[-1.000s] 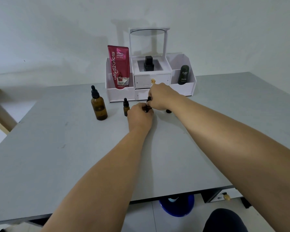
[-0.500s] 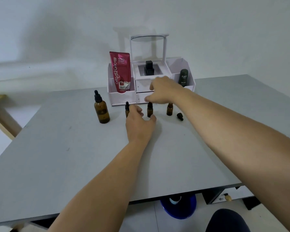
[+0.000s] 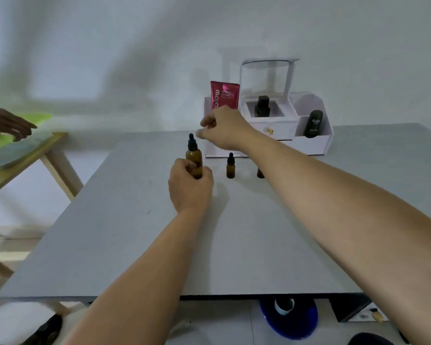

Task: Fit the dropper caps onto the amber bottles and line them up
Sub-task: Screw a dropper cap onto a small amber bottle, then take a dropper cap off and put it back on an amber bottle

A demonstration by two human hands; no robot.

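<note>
Grey table (image 3: 134, 245): white organizer (image 3: 316, 143) at back, small amber bottle (image 3: 230, 168) before it.

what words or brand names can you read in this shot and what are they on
"RETINOL BRIGHT": near the top of the red tube standing in the white organizer.
"Glow": sideways on the same tube; the rest is hidden behind the right hand.
"Kahf": on the dark bottle in the organizer's right compartment.
Smaller print on both: too blurred to read.
Amber dropper bottles: no label visible.
</note>
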